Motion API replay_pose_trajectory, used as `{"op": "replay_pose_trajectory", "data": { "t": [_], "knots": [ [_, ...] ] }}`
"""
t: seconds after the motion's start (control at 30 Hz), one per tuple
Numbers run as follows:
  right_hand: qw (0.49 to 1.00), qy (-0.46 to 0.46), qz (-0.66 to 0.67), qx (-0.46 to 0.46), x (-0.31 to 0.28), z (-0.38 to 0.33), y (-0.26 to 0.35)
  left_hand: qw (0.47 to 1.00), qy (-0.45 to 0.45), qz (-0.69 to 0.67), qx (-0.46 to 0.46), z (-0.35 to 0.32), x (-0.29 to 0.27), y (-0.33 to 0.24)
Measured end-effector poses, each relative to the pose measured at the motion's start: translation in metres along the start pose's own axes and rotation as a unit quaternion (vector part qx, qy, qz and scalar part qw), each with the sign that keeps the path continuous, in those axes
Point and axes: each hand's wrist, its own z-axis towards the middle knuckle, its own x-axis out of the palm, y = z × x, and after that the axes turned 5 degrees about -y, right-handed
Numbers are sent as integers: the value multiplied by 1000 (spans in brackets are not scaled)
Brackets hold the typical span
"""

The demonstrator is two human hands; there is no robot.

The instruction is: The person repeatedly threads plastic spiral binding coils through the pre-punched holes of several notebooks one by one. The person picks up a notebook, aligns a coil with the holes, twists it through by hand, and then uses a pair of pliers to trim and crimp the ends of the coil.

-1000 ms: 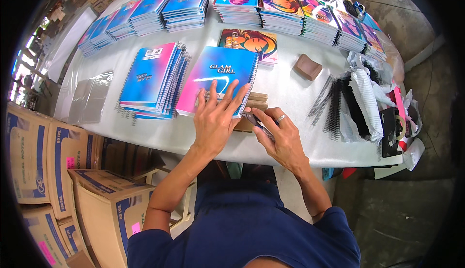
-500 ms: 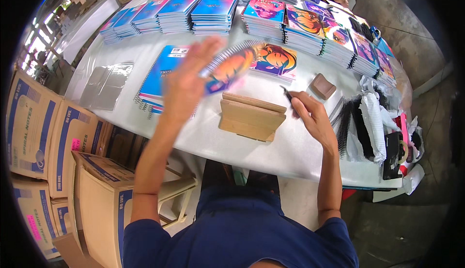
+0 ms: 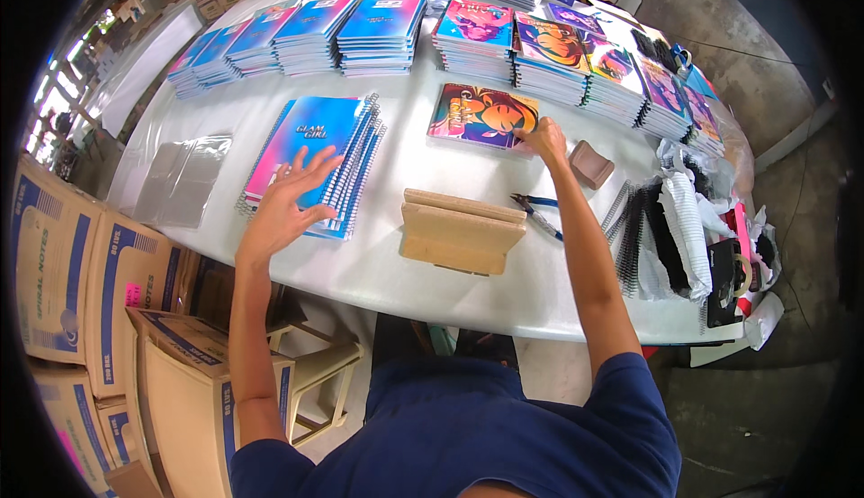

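Resting flat, left hand (image 3: 286,199) covers blue notebook (image 3: 310,152), spiral rightward.

My white table (image 3: 396,255) carries blue-and-pink notebooks (image 3: 315,152), a purple-orange cartoon-cover notebook (image 3: 481,113), a tan wooden block (image 3: 459,233) and blue-handled pliers (image 3: 538,212).

Blue-pink spiral notebooks (image 3: 315,161) lie stacked flat near the table's left edge; a purple-orange notebook (image 3: 481,116) lies flat mid-table.
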Motion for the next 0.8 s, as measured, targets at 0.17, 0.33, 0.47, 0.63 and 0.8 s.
{"op": "replay_pose_trajectory", "data": {
  "t": [0.17, 0.33, 0.47, 0.63, 0.8],
  "knots": [
    [995, 60, 55, 61, 3, 26, -14, 992, -90, -42, 75, 9, 18, -27],
    [978, 9, 206, 28, -27, 21, -25, 976, -111, -173, 77, 51, 65, -50],
    [881, -82, 461, -71, -107, -72, 3, 938, -221, -269, -1, 90, 92, -48],
    [731, -46, 677, -67, -145, -178, 14, 895, -52, -443, 0, 89, 77, -70],
    [751, -18, 656, -77, -107, -201, -24, 907, 13, -417, 51, 57, 76, -76]
  ]
}}
